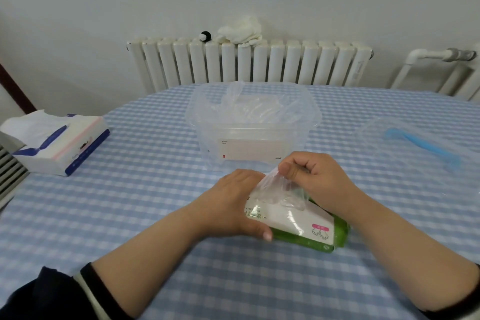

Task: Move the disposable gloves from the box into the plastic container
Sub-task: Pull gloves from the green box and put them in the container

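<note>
I take the clear rectangular plastic container (253, 125) as my landmark, standing open on the blue-and-white checked tablecloth (145, 205); thin transparent disposable gloves (249, 109) already lie crumpled inside it, one edge rising above the rim. Behind it I see a white ribbed radiator (259, 65) against the wall with a bundle of white cloth (241, 28) on top. To its left lies a white and navy soft tissue pack (58, 141); to its right, the container's clear lid (415, 148) with a blue clip bar. Just in front of it sits the green and white glove box (298, 228), lying flat. My left hand (231, 205) holds the box's left end, thumb curled along its near edge. My right hand (314, 174) pinches a clear plastic glove (279, 189) between thumb and curled fingers, the glove part-way out of the box's top.
</note>
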Tool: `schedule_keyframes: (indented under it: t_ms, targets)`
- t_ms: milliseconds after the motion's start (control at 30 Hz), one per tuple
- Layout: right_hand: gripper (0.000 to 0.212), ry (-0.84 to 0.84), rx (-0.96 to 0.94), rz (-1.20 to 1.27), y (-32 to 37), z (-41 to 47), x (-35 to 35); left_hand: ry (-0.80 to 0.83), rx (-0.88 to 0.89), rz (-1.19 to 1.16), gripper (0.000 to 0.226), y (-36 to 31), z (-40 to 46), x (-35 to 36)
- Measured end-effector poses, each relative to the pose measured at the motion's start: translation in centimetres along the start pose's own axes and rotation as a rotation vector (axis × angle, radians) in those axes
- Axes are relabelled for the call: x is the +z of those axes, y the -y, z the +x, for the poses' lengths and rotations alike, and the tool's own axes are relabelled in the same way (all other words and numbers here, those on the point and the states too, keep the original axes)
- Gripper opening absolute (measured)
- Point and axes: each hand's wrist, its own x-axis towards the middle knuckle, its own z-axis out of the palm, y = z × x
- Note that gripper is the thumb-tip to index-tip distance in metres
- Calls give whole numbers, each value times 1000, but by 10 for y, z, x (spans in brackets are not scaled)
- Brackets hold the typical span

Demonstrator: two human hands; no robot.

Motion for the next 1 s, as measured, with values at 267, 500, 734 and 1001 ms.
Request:
schedule_keyframes:
  t_ms: [267, 500, 734, 1001]
  targets:
    - [26, -74, -47, -13, -4, -5, 12, -73, -27, 47, 96, 0, -2, -2]
    - [27, -148, -181, 29, 14, -14, 11, -66, -2, 54, 92, 4, -3, -1]
    - [29, -247, -187, 311, 26, -20, 8, -10, -10, 64, 89, 0, -2, -1]
    - [31, -592, -297, 341, 65, -11, -35, 33, -45, -104, 68, -9, -5, -11]
